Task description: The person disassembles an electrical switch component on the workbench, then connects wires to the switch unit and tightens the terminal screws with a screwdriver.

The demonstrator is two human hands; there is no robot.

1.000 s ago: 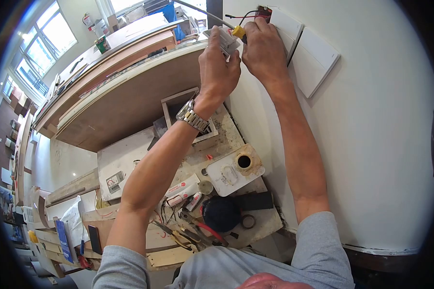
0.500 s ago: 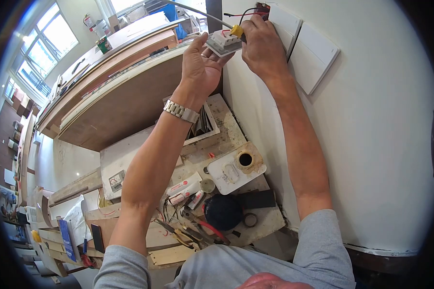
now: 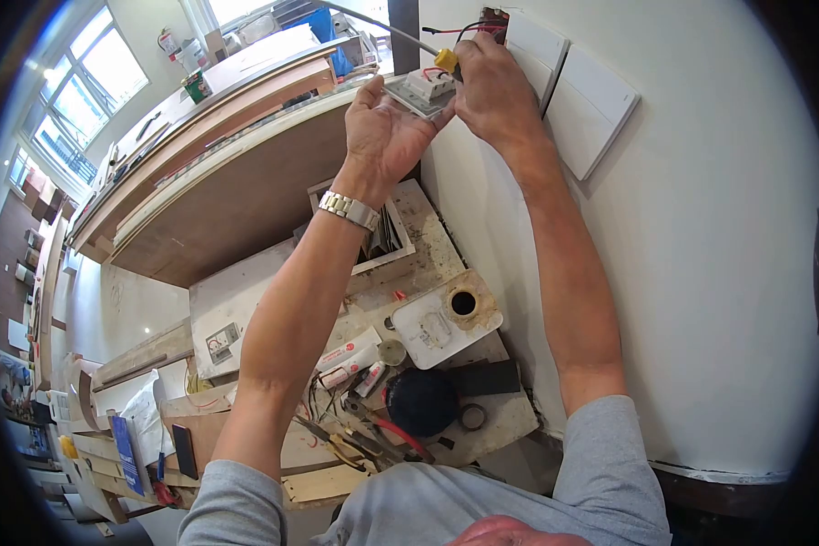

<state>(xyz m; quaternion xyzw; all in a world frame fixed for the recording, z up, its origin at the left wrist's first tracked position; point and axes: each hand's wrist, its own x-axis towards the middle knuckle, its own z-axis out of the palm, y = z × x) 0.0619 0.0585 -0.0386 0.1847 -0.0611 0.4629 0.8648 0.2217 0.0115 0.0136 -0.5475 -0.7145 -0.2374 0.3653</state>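
Observation:
My left hand (image 3: 387, 136) is palm up under a wall switch (image 3: 425, 89), thumb at its edge. The switch's wired back faces up, and a short red wire shows on it. My right hand (image 3: 496, 96) is closed around a screwdriver (image 3: 446, 61) with a yellow handle. Its long shaft points up and left, away from the switch. The right fingertips are close to the switch and to black and red wires (image 3: 469, 27) from an opening in the wall (image 3: 494, 16); what they touch is hidden. Two white switch plates (image 3: 593, 109) are beside my right hand.
Below my arms, a bench (image 3: 409, 205) carries a white jug (image 3: 428, 332), tubes (image 3: 348, 364), a dark round object (image 3: 421, 402), a tape roll (image 3: 471, 416) and several hand tools (image 3: 359, 441). A long wooden counter (image 3: 218, 118) runs at upper left. The wall (image 3: 701, 227) is at right.
The left hand has moved slightly down and the switch has tilted, its plate sitting a little lower. The right hand has shifted slightly down, showing more of the wall opening.

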